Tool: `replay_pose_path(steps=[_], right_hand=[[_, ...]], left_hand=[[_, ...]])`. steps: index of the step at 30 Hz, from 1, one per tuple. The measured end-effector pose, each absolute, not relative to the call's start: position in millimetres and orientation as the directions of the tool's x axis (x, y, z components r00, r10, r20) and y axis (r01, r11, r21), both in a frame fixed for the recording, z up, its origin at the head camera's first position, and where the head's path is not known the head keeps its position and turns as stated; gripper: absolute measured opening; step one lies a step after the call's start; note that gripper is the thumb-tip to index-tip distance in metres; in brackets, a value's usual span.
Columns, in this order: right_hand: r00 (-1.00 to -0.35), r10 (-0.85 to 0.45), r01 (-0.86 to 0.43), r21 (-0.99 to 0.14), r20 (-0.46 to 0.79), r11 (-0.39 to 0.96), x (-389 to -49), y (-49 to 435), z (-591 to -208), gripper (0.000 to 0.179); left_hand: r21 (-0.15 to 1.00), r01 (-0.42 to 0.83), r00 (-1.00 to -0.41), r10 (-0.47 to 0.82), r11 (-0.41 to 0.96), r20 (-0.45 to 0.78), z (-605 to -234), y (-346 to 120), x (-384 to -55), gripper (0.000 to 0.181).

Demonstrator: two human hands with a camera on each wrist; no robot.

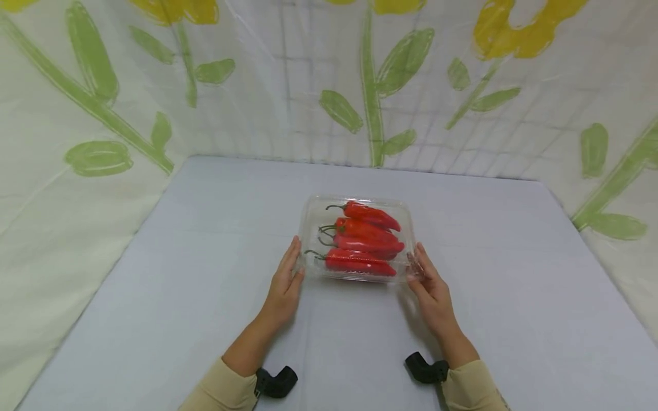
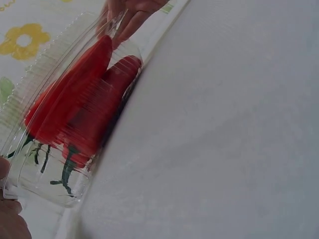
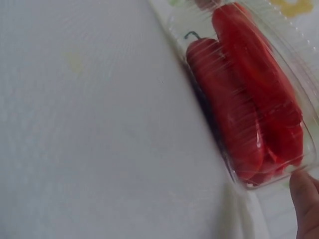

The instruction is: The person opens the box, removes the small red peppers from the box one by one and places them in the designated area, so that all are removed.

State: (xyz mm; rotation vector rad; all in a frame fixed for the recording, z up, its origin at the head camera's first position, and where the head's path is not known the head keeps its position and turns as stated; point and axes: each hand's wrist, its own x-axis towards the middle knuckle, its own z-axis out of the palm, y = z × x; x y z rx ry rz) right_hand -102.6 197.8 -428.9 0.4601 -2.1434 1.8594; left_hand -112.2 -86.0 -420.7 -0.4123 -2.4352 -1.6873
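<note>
A clear plastic clamshell box with a ribbed rim is in the middle of the head view. Inside lie several red chili peppers, their green stems pointing left. My left hand holds the box's left side, and my right hand grips its front right corner between thumb and fingers. The left wrist view shows left fingers at the near rim. In the right wrist view, a thumb presses the box's end. The lid is down. Whether the base touches the table cannot be told.
A white cloth covers the table. Behind it and at both sides hangs a pale curtain with yellow flowers and green leaves. Black curved devices are worn at both wrists, by the beige sleeves.
</note>
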Motion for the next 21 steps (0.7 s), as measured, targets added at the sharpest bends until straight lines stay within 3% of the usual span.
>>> replay_pose_path(steps=[10, 15, 21], right_hand=[[-0.949, -0.059, -0.316, -0.915, 0.311, 0.251, -114, 211, -395, 0.053], [-0.945, -0.136, -0.321, -0.927, 0.298, 0.194, -126, 222, -378, 0.056], [-0.891, -0.285, -0.395, -0.913, 0.353, 0.103, -156, 230, -363, 0.061]], left_hand=[[0.87, 0.337, -0.94, 0.178, 0.359, 0.291, -392, -102, -129, 0.057], [0.9, 0.329, -0.933, 0.246, 0.286, 0.263, -375, -111, -151, 0.058], [0.933, 0.301, -0.917, 0.328, 0.197, 0.226, -364, -115, -184, 0.062]])
